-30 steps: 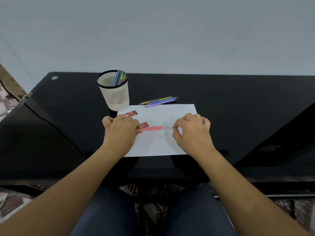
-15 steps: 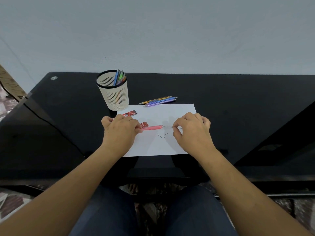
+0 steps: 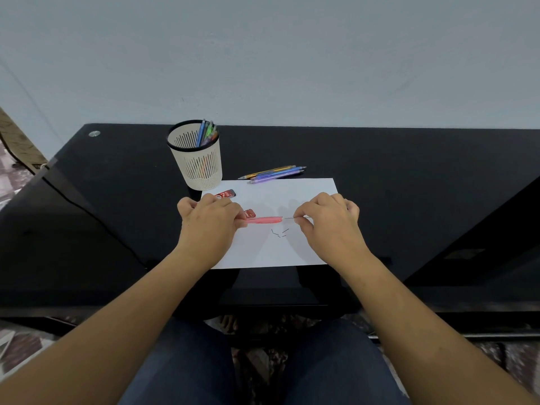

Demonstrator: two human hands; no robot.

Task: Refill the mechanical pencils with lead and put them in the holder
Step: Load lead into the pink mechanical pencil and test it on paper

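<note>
Over the white paper (image 3: 280,194) on the black table (image 3: 409,185), here's the delicate bit. The left hand (image 3: 209,226) has its grip clamped round the pink mechanical pencil (image 3: 264,220), held level above the paper's middle. The right hand (image 3: 330,223) pinches a thin lead (image 3: 289,218), its free end right at the pencil's near end. Whether it has gone inside, I can't tell. To do this well, I'd keep lead and barrel in one straight line, hold the lead close to its free end so it can't bow, and feed it gently. Any sideways push looks likely to snap it, and the broken lead bits (image 3: 279,232) on the paper just below the pencil, four by my count, hint at that. The tally: one pencil in hand, and two red lead cases (image 3: 224,195) on the paper's left part. One cream holder (image 3: 198,168) sits just off the paper's far left corner, with the pencils inside too bunched to count. A loose bundle of pencils (image 3: 273,173) lies just beyond the paper's far edge, three or four.
</note>
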